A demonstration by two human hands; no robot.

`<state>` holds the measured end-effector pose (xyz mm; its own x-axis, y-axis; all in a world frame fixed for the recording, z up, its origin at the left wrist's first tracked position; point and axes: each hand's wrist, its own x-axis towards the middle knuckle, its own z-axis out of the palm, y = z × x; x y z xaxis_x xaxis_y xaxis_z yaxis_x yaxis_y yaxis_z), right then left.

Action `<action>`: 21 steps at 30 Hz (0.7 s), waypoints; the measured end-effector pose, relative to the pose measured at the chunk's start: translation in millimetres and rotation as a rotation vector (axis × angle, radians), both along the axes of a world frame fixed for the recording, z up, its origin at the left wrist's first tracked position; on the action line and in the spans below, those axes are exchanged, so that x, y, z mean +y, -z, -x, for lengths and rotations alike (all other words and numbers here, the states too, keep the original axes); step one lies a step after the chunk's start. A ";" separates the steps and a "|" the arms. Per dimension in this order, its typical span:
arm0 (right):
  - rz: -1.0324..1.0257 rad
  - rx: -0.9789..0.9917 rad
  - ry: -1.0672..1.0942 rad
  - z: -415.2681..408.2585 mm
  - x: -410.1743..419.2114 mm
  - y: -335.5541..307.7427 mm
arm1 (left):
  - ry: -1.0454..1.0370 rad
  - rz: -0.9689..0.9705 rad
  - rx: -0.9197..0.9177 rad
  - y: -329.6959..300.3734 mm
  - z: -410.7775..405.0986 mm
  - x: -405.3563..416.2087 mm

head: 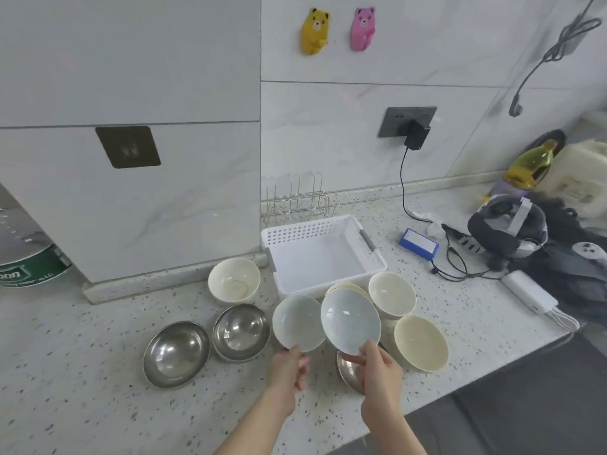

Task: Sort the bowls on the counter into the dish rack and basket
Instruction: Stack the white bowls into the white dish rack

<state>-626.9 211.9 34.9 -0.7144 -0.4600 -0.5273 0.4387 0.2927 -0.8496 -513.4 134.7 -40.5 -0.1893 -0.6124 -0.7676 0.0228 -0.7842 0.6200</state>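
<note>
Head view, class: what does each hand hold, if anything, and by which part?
Each holds a pale blue bowl by its near rim: the left hand grips the left bowl, the right hand the right bowl, thumb inside the rim.

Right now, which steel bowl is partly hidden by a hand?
The steel bowl under the right hand, at, only its left edge showing. The two other steel bowls sit fully exposed left of the left hand.
</note>
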 end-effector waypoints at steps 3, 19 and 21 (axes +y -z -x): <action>-0.034 0.014 -0.084 13.6 -2.8 -2.3 | -0.066 -0.031 0.018 0.0 7.9 -0.1; 0.093 -0.003 -0.334 15.2 -33.0 -46.8 | -0.004 0.124 -0.073 -67.8 -59.4 16.1; 0.111 -0.019 -0.355 4.3 -36.4 -51.6 | -0.035 0.168 -0.104 -74.8 -76.2 16.0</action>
